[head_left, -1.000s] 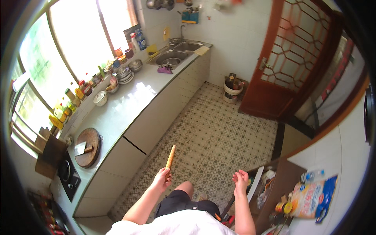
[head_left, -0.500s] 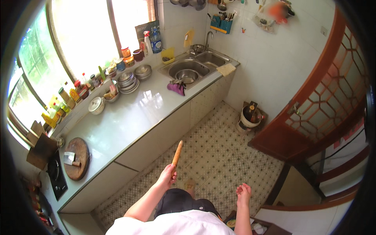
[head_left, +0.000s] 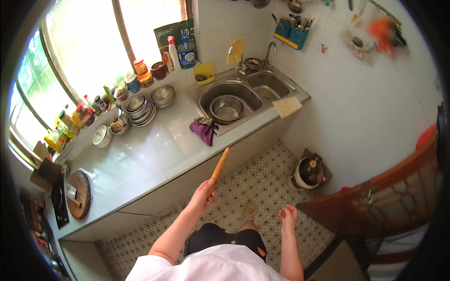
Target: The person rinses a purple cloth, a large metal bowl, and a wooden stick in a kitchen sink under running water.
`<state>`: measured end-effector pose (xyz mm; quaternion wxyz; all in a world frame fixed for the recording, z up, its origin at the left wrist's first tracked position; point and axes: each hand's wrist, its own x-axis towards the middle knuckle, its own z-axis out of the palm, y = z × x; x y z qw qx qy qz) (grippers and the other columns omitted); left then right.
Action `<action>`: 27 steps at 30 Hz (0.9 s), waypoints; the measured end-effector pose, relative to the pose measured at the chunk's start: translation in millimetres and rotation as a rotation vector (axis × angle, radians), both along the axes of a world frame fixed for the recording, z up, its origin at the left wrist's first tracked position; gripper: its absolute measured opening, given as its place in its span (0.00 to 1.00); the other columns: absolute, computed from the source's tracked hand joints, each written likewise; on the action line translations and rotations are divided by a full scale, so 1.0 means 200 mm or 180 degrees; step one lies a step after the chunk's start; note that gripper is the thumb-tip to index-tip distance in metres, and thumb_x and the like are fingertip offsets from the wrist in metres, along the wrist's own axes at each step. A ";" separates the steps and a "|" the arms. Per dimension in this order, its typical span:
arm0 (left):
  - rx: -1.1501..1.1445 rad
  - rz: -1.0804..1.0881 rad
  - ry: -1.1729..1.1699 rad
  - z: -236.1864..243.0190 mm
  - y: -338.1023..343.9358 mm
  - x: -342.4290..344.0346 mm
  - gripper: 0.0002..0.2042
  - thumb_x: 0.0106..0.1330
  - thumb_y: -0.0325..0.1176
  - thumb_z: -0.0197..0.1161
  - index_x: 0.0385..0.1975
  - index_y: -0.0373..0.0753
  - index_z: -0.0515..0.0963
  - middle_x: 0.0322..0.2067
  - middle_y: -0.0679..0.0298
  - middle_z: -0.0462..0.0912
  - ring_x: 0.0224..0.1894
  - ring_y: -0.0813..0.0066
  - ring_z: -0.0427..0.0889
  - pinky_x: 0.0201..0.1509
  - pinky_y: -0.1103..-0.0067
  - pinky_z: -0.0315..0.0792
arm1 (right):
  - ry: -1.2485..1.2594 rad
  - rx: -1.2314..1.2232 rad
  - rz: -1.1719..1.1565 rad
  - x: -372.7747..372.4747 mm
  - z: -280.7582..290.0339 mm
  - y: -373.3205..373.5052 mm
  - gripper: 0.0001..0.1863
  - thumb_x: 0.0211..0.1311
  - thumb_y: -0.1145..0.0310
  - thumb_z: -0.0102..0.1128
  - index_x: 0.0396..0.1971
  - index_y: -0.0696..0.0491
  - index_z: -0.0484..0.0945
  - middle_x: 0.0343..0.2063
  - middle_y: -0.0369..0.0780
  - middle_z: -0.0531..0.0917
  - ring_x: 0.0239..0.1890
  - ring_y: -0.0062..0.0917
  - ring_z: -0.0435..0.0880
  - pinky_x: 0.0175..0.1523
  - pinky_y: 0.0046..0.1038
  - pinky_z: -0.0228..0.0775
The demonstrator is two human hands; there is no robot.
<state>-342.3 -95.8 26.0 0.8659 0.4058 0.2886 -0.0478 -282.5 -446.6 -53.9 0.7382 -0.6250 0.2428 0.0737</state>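
My left hand (head_left: 202, 195) is closed round the lower end of a slim, light-brown wooden rolling pin (head_left: 220, 165). The pin slants up and away, its tapered tip in front of the counter's edge. Off to the right, my right hand (head_left: 288, 218) hangs over the floor, its fingers loosely bent and nothing seen in them. Ahead is a double steel sink (head_left: 255, 100) with a steel basin (head_left: 227, 108) in its left bowl. A purple cloth (head_left: 202, 133) lies at the sink's near left corner, and a pale folded cloth (head_left: 287, 107) drapes over the right front edge.
The counter (head_left: 154, 161) runs along the window with stacked bowls (head_left: 139, 110), jars and bottles behind. A cleaver (head_left: 71, 193) rests on a round chopping board (head_left: 80, 206) at the far left. A bucket (head_left: 307, 174) stands by the wall, near a red-brown door (head_left: 375, 196).
The view has moved toward the sink, which looks larger and nearer. The rolling pin's tip now appears close to the counter edge. My left hand keeps its grip; the right stays at my side.
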 end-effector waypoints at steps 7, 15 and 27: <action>-0.0184 0.0734 0.0358 0.06 -0.07 0.51 0.08 0.71 0.43 0.49 0.40 0.47 0.66 0.20 0.69 0.68 0.16 0.84 0.61 0.16 0.87 0.53 | -0.0062 0.0126 0.0821 1.05 0.14 0.11 0.09 0.65 0.74 0.51 0.43 0.56 0.70 0.35 0.38 0.76 0.33 0.20 0.77 0.38 0.23 0.72; 0.0063 0.0767 0.0449 -0.03 -0.01 1.03 0.14 0.70 0.39 0.50 0.51 0.44 0.65 0.22 0.69 0.68 0.17 0.83 0.62 0.17 0.85 0.54 | -0.0417 0.0116 0.2322 1.75 0.20 0.63 0.09 0.65 0.73 0.53 0.43 0.57 0.73 0.34 0.36 0.77 0.35 0.18 0.76 0.40 0.20 0.71; -0.0973 0.0914 0.0522 -0.35 0.48 1.96 0.06 0.70 0.38 0.48 0.35 0.45 0.63 0.22 0.69 0.69 0.19 0.82 0.62 0.19 0.84 0.55 | -0.2016 -0.1378 0.3441 2.90 0.17 1.47 0.27 0.63 0.73 0.53 0.62 0.56 0.61 0.53 0.45 0.74 0.56 0.32 0.73 0.59 0.31 0.66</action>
